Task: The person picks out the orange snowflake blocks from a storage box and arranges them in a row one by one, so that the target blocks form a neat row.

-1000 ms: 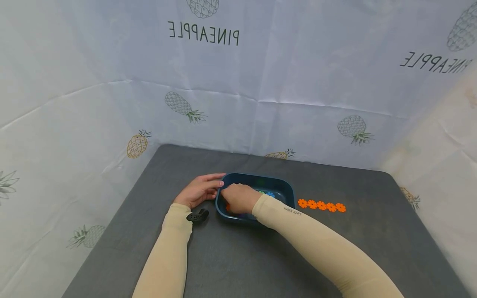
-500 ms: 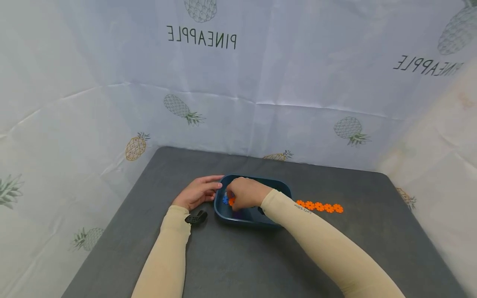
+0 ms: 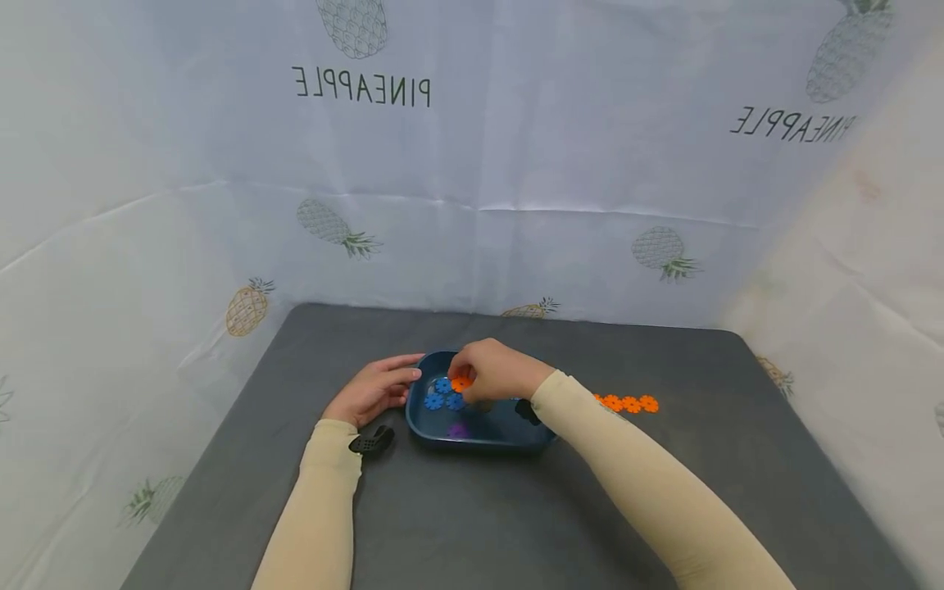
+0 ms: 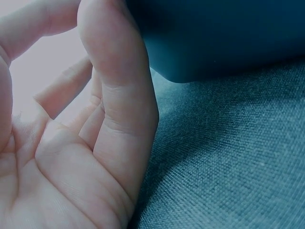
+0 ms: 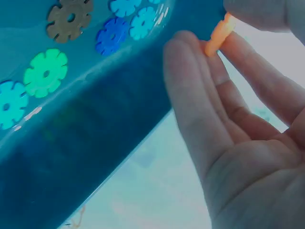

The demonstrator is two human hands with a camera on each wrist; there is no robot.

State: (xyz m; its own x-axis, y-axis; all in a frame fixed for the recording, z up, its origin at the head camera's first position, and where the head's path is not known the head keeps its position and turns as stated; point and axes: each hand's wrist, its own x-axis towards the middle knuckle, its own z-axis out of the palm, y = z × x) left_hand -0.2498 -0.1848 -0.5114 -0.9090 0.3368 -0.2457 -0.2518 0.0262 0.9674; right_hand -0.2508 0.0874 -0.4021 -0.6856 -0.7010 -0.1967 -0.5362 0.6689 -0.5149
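Observation:
My right hand [image 3: 503,369] pinches an orange notched interlocking disc [image 3: 460,384] between thumb and fingertips over the left half of a dark blue tray [image 3: 501,428]. In the right wrist view the same disc [image 5: 220,34] stands edge-on between the fingertips. Loose in the tray lie several blue discs [image 3: 433,401], a purple disc [image 3: 458,429], a green disc [image 5: 46,74] and a brown disc [image 5: 70,18]. My left hand [image 3: 372,392] rests with fairly straight fingers against the tray's left end. Close up, the left wrist view shows its fingers [image 4: 121,95] beside the tray wall [image 4: 214,38].
To the right of the tray, a row of orange discs [image 3: 630,405] lies on the grey tabletop [image 3: 442,516], its left end hidden by my right sleeve [image 3: 627,459]. Behind the table hangs a white pineapple-print curtain [image 3: 472,270].
My right hand has lifted from the tray's left end and moved slightly right, raising the orange disc. Blue and purple discs beneath are uncovered. The left hand stays against the tray.

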